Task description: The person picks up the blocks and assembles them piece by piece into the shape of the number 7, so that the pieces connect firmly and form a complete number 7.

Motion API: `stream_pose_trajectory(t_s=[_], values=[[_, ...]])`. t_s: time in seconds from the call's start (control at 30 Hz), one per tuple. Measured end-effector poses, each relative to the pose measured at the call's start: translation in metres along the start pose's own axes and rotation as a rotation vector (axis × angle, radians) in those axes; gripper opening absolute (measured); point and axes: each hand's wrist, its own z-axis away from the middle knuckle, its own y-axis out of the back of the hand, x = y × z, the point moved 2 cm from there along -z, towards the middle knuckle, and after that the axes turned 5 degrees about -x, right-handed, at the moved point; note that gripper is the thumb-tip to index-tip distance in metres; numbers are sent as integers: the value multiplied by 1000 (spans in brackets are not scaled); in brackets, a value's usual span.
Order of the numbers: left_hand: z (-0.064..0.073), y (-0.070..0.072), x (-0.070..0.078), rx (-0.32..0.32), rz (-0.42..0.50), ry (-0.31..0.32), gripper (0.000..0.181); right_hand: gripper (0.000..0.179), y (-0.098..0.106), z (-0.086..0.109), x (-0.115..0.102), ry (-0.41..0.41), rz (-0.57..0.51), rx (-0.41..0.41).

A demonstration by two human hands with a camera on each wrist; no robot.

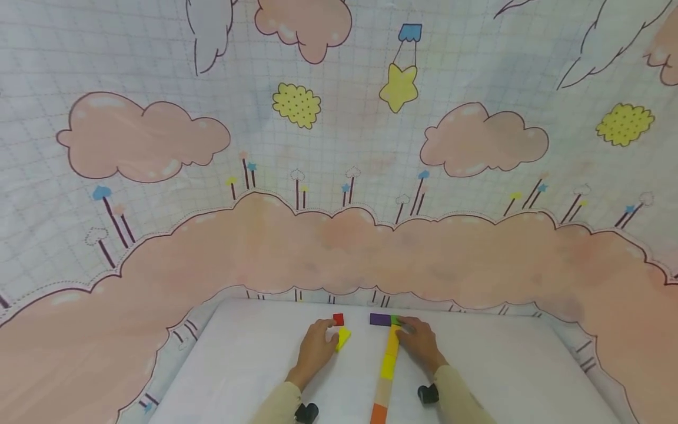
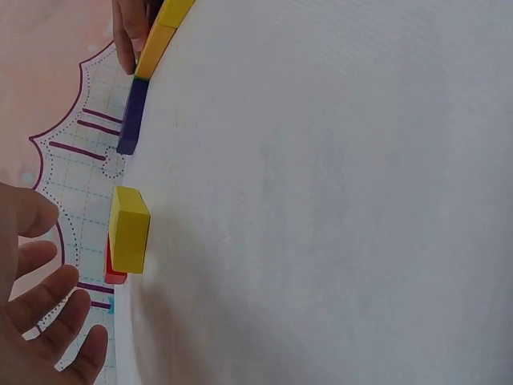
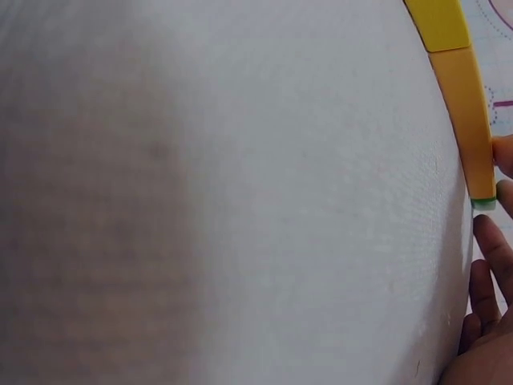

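My left hand [image 1: 315, 348] is beside a small red block [image 1: 338, 320] and a yellow block [image 1: 343, 338] with slanted sides. Its fingers are spread and relaxed; in the left wrist view a gap shows between them and the yellow block [image 2: 130, 230]. My right hand [image 1: 422, 343] touches the corner of a block row, with fingertips at a green block [image 1: 395, 320] and the thumb beside an orange-yellow block [image 1: 392, 341]. The right wrist view shows its fingers [image 3: 490, 247] fairly straight around the green end. A purple block [image 1: 379, 319] adjoins the green one.
From the corner, the row runs toward me through a yellow block [image 1: 388, 366], a beige block [image 1: 384, 390] and an orange block [image 1: 378, 414]. They lie on a white table [image 1: 238, 353], whose far edge is just behind the purple block. A cloud-patterned cloth [image 1: 339, 253] hangs beyond it.
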Motion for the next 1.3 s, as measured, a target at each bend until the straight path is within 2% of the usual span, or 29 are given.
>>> stream_pose_trajectory(t_s=[0.3,0.6,0.8,1.0,1.13,1.3], values=[[3,-3,-3,-6,-53,11,32,40,1,-3,4,-14,-4,-19],[10,-7,-6,-78,-107,52,48,40,1,-1,5,4,-23,-28],[9,-5,-4,-87,-101,54,43,38,1,-4,5,38,6,-8],[8,-7,-7,-105,-121,79,39,40,2,-3,2,21,6,-25],[7,-8,-8,-107,-104,88,36,40,4,-2,2,8,-4,-30],[6,-9,-8,-99,-91,98,40,40,4,0,0,1,-13,-26]])
